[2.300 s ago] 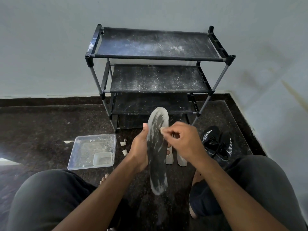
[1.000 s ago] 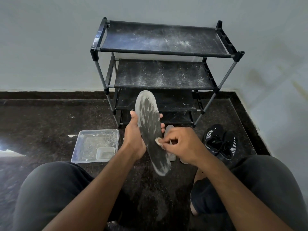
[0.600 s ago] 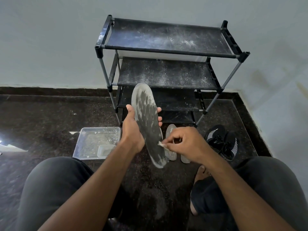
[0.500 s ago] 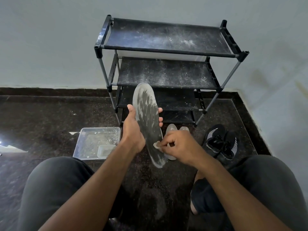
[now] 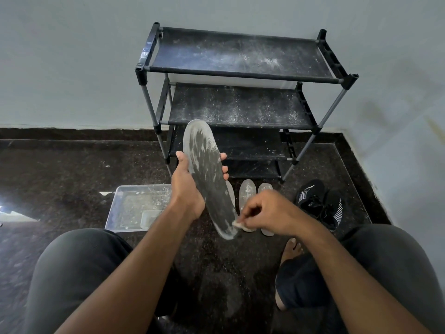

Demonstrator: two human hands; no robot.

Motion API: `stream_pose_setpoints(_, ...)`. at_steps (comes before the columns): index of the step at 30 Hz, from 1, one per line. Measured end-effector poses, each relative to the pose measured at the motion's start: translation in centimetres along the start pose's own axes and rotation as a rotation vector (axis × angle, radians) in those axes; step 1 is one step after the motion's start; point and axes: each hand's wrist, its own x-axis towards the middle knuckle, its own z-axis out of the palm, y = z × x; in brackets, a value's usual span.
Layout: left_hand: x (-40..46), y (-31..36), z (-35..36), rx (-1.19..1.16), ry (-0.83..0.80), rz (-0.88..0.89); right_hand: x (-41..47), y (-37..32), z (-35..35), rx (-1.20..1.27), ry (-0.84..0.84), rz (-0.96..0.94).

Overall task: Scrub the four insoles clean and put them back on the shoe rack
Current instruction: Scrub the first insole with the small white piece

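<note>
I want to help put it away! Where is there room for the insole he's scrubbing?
The shoe rack's top shelf and the second shelf are bare but dusty. The floor in front is crowded: more insoles, black shoes and a plastic tray. The dark floor left of the tray is free.

Tray [image 5: 125, 208] left of shoes [image 5: 320, 203]

My left hand [image 5: 190, 189] hides the middle of the insole [image 5: 207, 177] edge at nine o'clock, and my fingertips vanish behind it. What my right hand [image 5: 272, 213] pinches is too small to tell: a pale scrap. That hand covers the heels of the insoles on the floor [image 5: 246, 194]; a third is mostly hidden behind the held one. My forearm cuts off the tray [image 5: 134, 206] corner. My knees run off the bottom edge.
</note>
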Motion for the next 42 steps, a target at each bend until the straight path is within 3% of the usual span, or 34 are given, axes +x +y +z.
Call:
stream_pose_setpoints(3, 0.0, -0.1, 0.1, 0.014, 0.006, 0.000, 0.4, -0.4, 0.4, 0.073, 0.211, -0.096)
stream_pose_setpoints(8, 0.0, -0.2, 0.0, 0.031, 0.032, 0.010, 0.3, 0.0, 1.4, -0.098, -0.108, 0.015)
stream_pose_setpoints(13, 0.0, -0.4, 0.2, 0.049, 0.044, -0.020, 0.5, -0.4, 0.9, 0.081, 0.225, -0.198)
stream_pose_setpoints(16, 0.0, -0.6, 0.2, 0.045, 0.054, -0.023, 0.8, -0.4, 2.4, -0.112, 0.021, -0.116)
stream_pose_setpoints(18, -0.1, -0.4, 0.1, 0.040, 0.063, -0.020, 0.4, -0.2, 1.6, -0.104, -0.049, -0.082)
stream_pose_setpoints(20, -0.1, -0.3, 0.0, 0.035, 0.067, -0.020, 0.1, -0.2, 0.2, 0.009, 0.055, -0.101)
stream_pose_setpoints(23, -0.3, -0.5, 0.3, 0.008, 0.059, -0.051, 0.2, -0.6, 0.2, 0.197, 0.360, -0.164)
stream_pose_setpoints(26, -0.7, -1.3, 0.9, -0.011, 0.020, -0.118, 0.8, -1.0, 2.3, 0.096, 0.515, -0.232)
stream_pose_setpoints(33, -1.2, -2.1, 1.8, -0.010, -0.025, -0.188, 1.2, -0.3, 4.2, -0.254, 0.385, -0.405)
stream_pose_setpoints(37, -1.4, -2.8, 1.8, 0.017, -0.049, -0.184, 1.3, 0.0, 3.4, -0.399, 0.455, -0.432)
stream_pose_setpoints(42, -2.6, -4.0, 2.7, 0.085, -0.175, -0.231, 1.3, -0.1, 2.9, -0.334, 0.610, -0.403)
